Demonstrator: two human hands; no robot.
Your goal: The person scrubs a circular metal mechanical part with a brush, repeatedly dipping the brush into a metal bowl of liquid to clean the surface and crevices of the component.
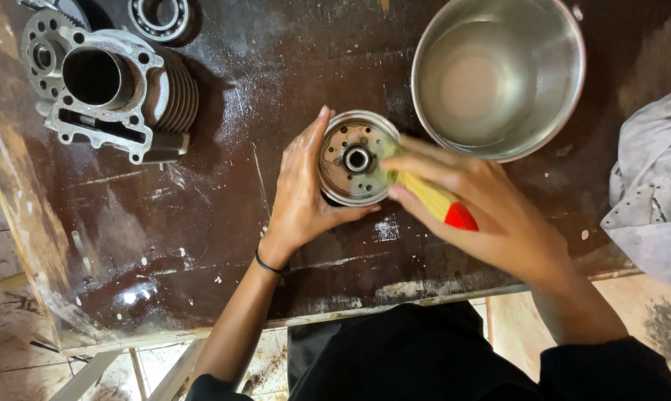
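Observation:
My left hand [300, 191] cups a round metal drum-shaped part [352, 158] with a central hub and several holes, holding it tilted on the dark wooden table [202, 223]. My right hand [491, 215] grips a brush with a yellow and red handle [438, 202]. Its bristle end rests against the right rim of the drum part, mostly hidden by my fingers. The right hand looks blurred.
A steel bowl [499, 74] holding cloudy liquid stands just behind my right hand. A finned engine cylinder [116, 89] lies at the back left, with a bearing ring [159, 16] and a gear-like disc [42, 48] beside it. A grey rag [651, 186] hangs at the right edge.

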